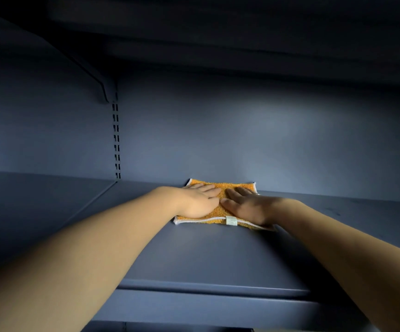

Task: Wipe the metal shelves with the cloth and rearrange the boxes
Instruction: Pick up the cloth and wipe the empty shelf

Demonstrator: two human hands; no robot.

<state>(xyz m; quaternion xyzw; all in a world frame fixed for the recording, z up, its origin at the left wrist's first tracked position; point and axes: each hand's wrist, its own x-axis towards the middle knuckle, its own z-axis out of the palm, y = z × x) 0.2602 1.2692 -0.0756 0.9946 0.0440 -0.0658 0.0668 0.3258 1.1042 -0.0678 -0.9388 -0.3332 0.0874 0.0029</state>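
Observation:
An orange cloth [223, 191] with a white hem and a small white tag lies flat on the grey metal shelf [206, 255], right against the back wall. My left hand [197, 200] presses down on its left half with straight fingers. My right hand [247, 204] presses on the right half, fingers also flat and pointing toward the back wall. The two hands nearly touch at the cloth's middle. No boxes are in view.
The back panel [242, 135] rises just behind the cloth. A slotted upright [116, 140] runs down it at the left, with a bracket under the upper shelf [218, 32] overhead. The shelf's front lip [213, 289] is near me.

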